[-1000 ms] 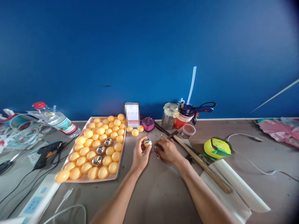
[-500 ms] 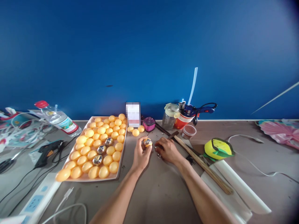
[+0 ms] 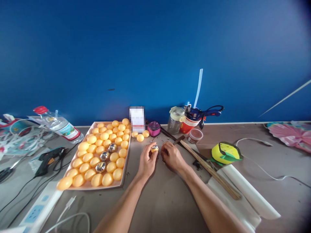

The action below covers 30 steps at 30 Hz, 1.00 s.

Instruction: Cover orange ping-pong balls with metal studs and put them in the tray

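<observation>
My left hand (image 3: 147,161) is closed round a small ball (image 3: 155,148), its surface mirror-like silver with an orange-yellow area. Just to the right, my right hand (image 3: 172,156) is low over the table, fingers bent and pressed together; whatever they pinch is hidden or too small to name. A narrow gap separates it from the ball. On the left stands a shallow tray (image 3: 123,174) of orange balls (image 3: 96,180), with several silver mirrored balls (image 3: 100,167) among them. A few loose orange balls (image 3: 140,138) lie behind my left hand.
A purple box (image 3: 154,128), a lidded jar (image 3: 175,121), a red cup of tools (image 3: 189,124) and a small round tub (image 3: 195,136) stand at the back. Wooden sticks (image 3: 213,174) and a yellow pouch (image 3: 225,152) lie right. A glue gun (image 3: 47,158) and bottle (image 3: 65,129) are left.
My right hand has drawn its fingers together and up a little, close to the ball; the small shiny bits under it no longer show. My left hand still holds the ball, turned slightly.
</observation>
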### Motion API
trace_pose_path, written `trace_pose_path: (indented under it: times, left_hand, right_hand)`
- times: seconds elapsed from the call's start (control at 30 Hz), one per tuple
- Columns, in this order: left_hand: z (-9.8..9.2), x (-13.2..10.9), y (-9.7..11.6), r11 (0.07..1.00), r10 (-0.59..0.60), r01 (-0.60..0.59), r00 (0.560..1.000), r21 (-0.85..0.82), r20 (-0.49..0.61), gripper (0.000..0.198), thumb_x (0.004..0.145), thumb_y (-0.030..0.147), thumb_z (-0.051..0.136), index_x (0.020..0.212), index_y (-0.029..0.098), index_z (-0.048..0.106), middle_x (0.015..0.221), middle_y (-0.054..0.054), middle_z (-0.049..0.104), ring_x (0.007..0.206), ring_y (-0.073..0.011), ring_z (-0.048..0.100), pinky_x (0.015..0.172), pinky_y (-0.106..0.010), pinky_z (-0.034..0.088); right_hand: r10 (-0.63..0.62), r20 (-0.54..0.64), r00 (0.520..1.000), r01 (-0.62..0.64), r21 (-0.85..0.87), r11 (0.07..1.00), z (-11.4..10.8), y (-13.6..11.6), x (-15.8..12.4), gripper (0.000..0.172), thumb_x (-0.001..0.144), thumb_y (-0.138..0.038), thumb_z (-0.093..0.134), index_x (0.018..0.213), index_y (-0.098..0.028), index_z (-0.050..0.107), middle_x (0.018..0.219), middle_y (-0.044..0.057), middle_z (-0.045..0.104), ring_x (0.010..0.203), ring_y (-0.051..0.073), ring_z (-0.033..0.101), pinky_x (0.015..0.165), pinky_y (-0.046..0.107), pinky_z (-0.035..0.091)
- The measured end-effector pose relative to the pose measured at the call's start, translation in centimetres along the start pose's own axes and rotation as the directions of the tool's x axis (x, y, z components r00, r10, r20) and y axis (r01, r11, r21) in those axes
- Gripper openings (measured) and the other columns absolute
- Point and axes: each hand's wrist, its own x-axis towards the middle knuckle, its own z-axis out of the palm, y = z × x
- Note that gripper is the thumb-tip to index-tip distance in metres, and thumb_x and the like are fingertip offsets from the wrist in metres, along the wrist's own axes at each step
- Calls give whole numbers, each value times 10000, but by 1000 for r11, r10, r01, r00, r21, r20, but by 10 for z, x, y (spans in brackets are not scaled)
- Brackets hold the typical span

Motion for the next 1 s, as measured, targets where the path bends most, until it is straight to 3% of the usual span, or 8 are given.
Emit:
trace_pose_path:
  times: [0.2, 0.3, 0.5, 0.73, 1.0]
  left_hand:
    - [1, 0, -1, 998, -55, 53, 997, -41, -54, 356, 811, 350, 549, 1132, 195, 558, 1054, -86, 630, 977, -205, 595, 867, -338, 472]
    - [0, 0, 0, 998, -64, 63, 997, -10, -45, 349, 822, 349, 537, 1133, 190, 549, 1105, -89, 609, 1007, -199, 578, 891, -330, 452]
    - [-1, 0, 1, 998, -65, 64, 998, -28, -11, 353, 818, 358, 544, 1127, 186, 540, 1110, -88, 605, 1006, -193, 577, 878, -312, 452]
    - [0, 0, -1, 995, -87, 87, 996, -45, 0, 371, 818, 378, 542, 1134, 184, 535, 1093, -90, 619, 948, -191, 605, 825, -305, 481]
    - [-1, 0, 1, 997, -68, 68, 998, -41, 4, 363, 828, 377, 527, 1133, 179, 521, 1098, -91, 604, 983, -191, 583, 849, -308, 466]
  right_hand:
    - [233, -94, 968, -199, 284, 938, 0, -4, 2, 53, 739, -185, 486, 733, -204, 535, 687, 8, 586, 641, 148, 537, 620, 249, 401]
    - [318, -79, 945, -261, 402, 877, -1, -5, 4, 53, 742, -259, 525, 743, -206, 533, 664, -1, 569, 581, 137, 508, 562, 248, 393]
    - [361, 92, 928, -340, 607, 718, -2, -10, 5, 132, 720, -331, 557, 696, -203, 531, 520, -41, 486, 459, 104, 430, 446, 231, 344]
    - [374, 237, 897, -404, 785, 469, -3, -10, 5, 253, 676, -402, 636, 792, -192, 555, 511, -52, 505, 449, 90, 436, 457, 221, 330]
    - [364, 259, 895, -417, 778, 471, -3, -11, 4, 212, 685, -364, 631, 785, -196, 550, 488, -57, 505, 435, 90, 429, 446, 218, 319]
